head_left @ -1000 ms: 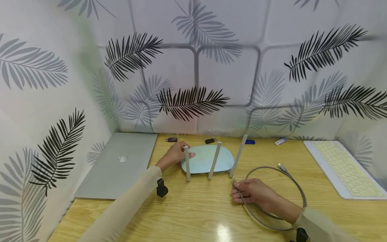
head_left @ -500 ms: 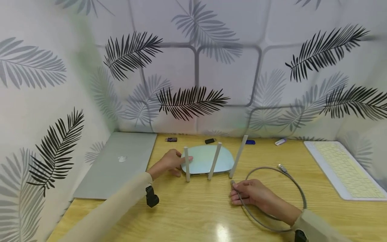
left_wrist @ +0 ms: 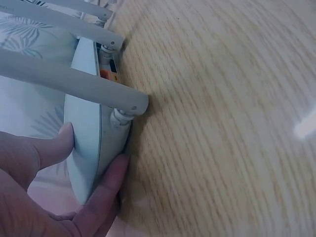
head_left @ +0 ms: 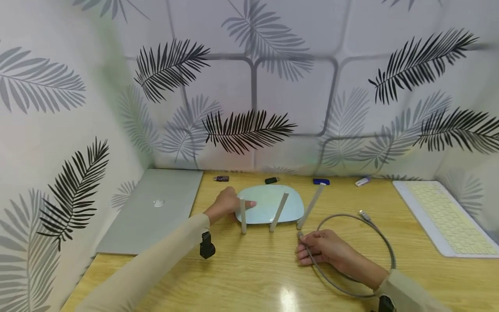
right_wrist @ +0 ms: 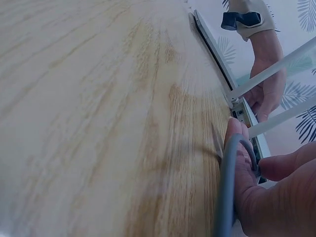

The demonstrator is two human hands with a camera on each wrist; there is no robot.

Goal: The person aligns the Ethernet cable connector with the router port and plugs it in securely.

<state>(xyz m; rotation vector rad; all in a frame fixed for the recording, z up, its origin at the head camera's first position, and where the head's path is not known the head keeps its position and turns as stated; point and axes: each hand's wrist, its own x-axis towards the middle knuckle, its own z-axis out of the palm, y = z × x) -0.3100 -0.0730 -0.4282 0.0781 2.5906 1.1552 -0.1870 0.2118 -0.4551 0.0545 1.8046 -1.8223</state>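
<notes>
A pale blue-white router (head_left: 273, 201) with three upright antennas sits mid-table in the head view. My left hand (head_left: 227, 203) grips its left end, thumb (left_wrist: 57, 148) on the top cover and fingers curled under the lower edge. An orange port shows on the router's back side in the left wrist view. My right hand (head_left: 325, 249), just in front of the router's right antenna, pinches a grey network cable (right_wrist: 225, 187) near one plug. That plug is mostly hidden by thumb and fingers. The cable's other plug (head_left: 364, 216) lies on the table to the right.
A silver laptop (head_left: 156, 216) lies closed at the left. Along the back wall are a dark USB stick (head_left: 221, 178), a black one (head_left: 270, 180), a blue one (head_left: 321, 181) and a white-purple one (head_left: 363, 181). A white keyboard (head_left: 440, 216) is at the right.
My left hand slid left along the router's end, then came back and took hold of it. The router has tilted slightly, its antenna tips lower in view. My right hand has barely moved.
</notes>
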